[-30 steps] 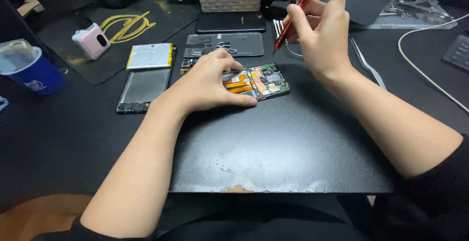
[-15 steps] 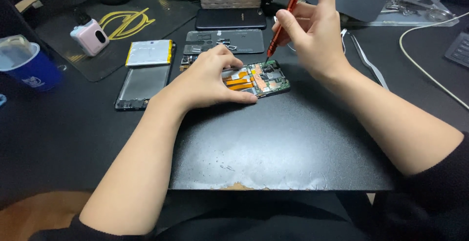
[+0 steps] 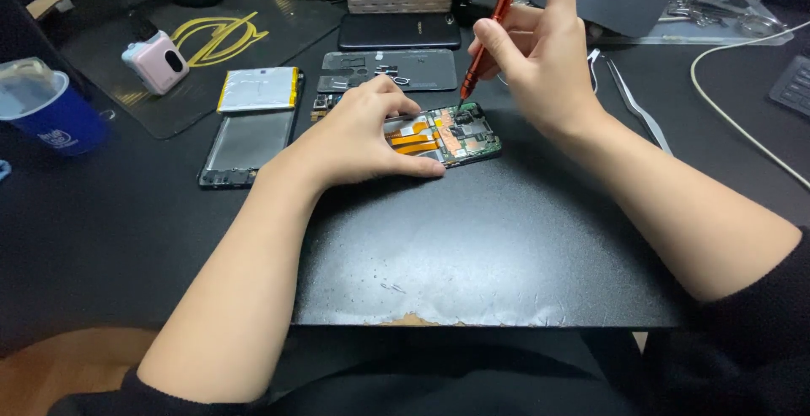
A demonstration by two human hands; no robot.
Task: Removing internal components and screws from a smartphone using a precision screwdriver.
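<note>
An opened phone point(image 3: 460, 133) with a green circuit board and orange flex cables lies on a black work mat point(image 3: 498, 247). My left hand point(image 3: 359, 133) rests flat over its left half and holds it down. My right hand point(image 3: 544, 53) grips a thin red screwdriver point(image 3: 485, 36) upright. Its tip sits at the phone's upper edge near the board.
A phone battery point(image 3: 257, 89), a bare phone frame point(image 3: 245, 146) and a dark back plate point(image 3: 388, 70) lie left and behind. A blue cup point(image 3: 51, 108) stands far left, a pink device point(image 3: 156, 62) behind it. Tweezers point(image 3: 629, 99) and a white cable point(image 3: 742, 121) lie right.
My right hand has brought the red screwdriver down and left, so its tip now meets the phone's upper edge. My left hand stays on the phone.
</note>
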